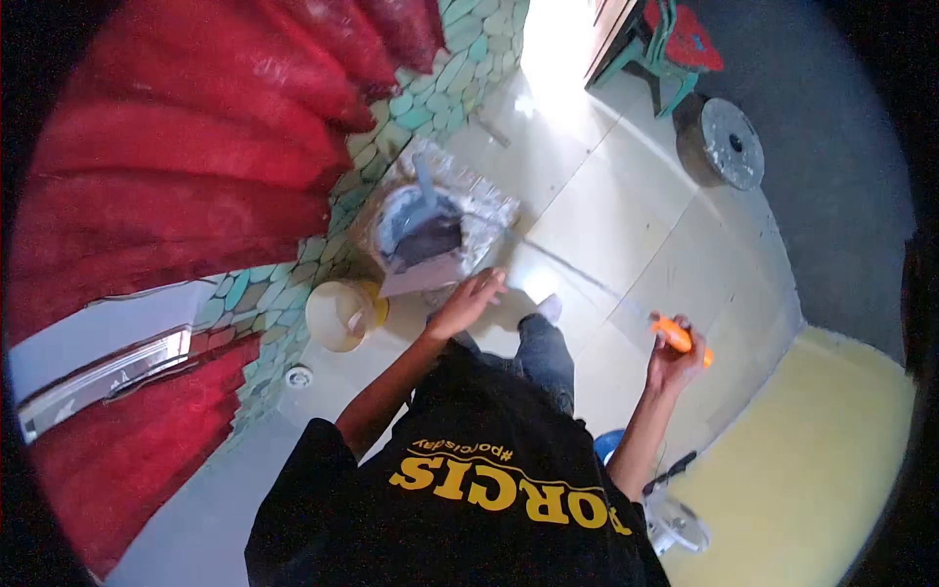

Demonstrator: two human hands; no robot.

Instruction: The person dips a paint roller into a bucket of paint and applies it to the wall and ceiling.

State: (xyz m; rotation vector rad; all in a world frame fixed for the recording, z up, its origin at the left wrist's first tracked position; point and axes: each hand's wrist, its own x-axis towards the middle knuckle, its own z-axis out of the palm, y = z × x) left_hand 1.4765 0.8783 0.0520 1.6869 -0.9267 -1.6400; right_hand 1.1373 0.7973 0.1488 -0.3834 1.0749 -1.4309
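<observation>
My right hand [677, 360] is closed around the orange handle [673, 335] of a tool. A pale, blurred part extends from the handle toward the upper left; I cannot make out its exact kind. My left hand [471, 301] is open, its fingers stretched out over the floor, near the lower edge of a flat pinkish-grey piece [423, 276]. That piece leans at the near rim of a round bucket [389, 217] with dark grey material inside. A grey flat-bladed tool [424, 181] rests across the bucket's far side. Around the bucket lies a crumpled, stained sheet [494, 210].
Left of my legs stands a cream bucket [337, 315]. Red curtains [196, 147] hang beside a green pebble-patterned strip [430, 108]. A grey-topped drum [732, 145] and a green chair [675, 59] stand upper right. A white object [680, 528] sits near my right elbow.
</observation>
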